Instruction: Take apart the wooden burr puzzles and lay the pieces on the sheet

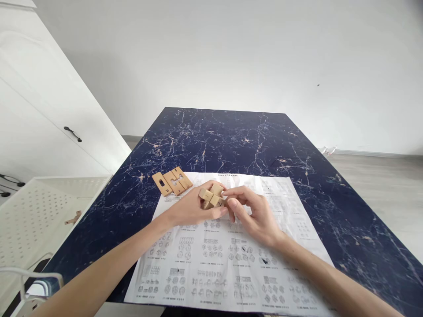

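Both my hands meet over a printed instruction sheet [231,259] on a dark blue marbled table [231,141]. My left hand [190,209] is closed around a partly joined cluster of wooden puzzle blocks [211,196], held from the left and below. My right hand [254,213] pinches the same cluster from the right with thumb and fingertips. Three flat notched wooden pieces [172,180] lie side by side on the table just beyond the sheet's upper left corner, a short way from my left hand.
A white perforated shelf or tray [39,211] stands left of the table, with a small wooden piece [73,217] on it. A white cabinet with a black handle [72,134] is behind it. A white wall lies beyond the table's far edge.
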`<state>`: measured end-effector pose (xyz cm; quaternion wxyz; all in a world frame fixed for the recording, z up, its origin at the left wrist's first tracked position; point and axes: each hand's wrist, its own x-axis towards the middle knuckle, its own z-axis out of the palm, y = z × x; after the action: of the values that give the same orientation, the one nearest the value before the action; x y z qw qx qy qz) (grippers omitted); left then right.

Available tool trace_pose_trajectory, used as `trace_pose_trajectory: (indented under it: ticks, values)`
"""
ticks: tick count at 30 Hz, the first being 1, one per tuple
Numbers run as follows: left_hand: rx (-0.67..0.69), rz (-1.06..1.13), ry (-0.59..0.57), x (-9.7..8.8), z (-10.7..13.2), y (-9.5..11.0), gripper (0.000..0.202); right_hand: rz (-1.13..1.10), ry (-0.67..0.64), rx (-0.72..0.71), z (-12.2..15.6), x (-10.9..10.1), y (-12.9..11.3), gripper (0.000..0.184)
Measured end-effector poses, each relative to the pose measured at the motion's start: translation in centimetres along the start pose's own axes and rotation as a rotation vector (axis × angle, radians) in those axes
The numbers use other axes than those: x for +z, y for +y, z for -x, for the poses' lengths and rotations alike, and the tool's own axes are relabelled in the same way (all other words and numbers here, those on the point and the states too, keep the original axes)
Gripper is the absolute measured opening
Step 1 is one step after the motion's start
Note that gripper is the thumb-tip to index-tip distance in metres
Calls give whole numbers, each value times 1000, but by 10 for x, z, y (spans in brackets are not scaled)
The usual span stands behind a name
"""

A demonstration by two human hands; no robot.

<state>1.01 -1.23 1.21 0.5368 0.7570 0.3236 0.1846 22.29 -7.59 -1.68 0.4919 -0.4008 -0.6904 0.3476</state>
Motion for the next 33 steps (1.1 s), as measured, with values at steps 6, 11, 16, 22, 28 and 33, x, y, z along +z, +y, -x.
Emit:
trace_pose_trajectory:
  ticks: [6, 11, 16, 22, 28, 33]
  values:
    - [74, -58, -19, 6, 7, -2, 72, 24, -71, 104, -5, -2, 2, 21]
    - [54, -60, 7, 7, 6, -3, 68, -25, -94, 141, -6, -3, 3, 17]
    - [19, -50, 93, 4, 2, -5, 60, -65, -30, 128, -7, -7, 0, 16]
    - [27, 5, 27, -1, -1, -8, 55, 72, -51, 56, -5, -9, 3, 17]
    - [59, -30, 26, -3, 0, -9, 44, 211, -40, -137, -2, -7, 1, 7]
    - [49, -13, 6, -4, 0, -10, 44, 218, -39, -207, -3, -6, -2, 7]
